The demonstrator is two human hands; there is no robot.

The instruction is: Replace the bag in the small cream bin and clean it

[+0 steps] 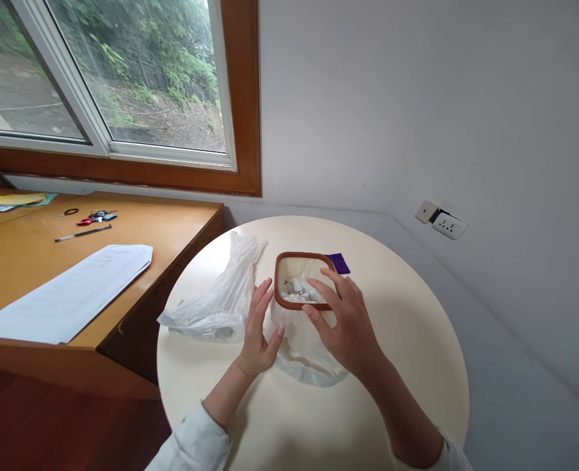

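Observation:
A small bin with a brown rounded-square rim (305, 254) stands on the round cream table (397, 327). Crumpled white paper (296, 289) lies inside it. White plastic film (309, 356) spreads out below the rim on the near side. My left hand (260, 333) is beside the bin's left side, fingers apart, holding nothing. Over the bin's right front edge is my right hand (345, 320), its fingers spread and nothing in its grasp. A crumpled white plastic bag (220, 294) lies to the left of the bin.
A purple item (338, 263) lies behind the bin's right corner. On the wooden desk (171, 229) at the left are white papers (68, 294), a pen (83, 233) and keys (100, 216). The wall has a socket (449, 225).

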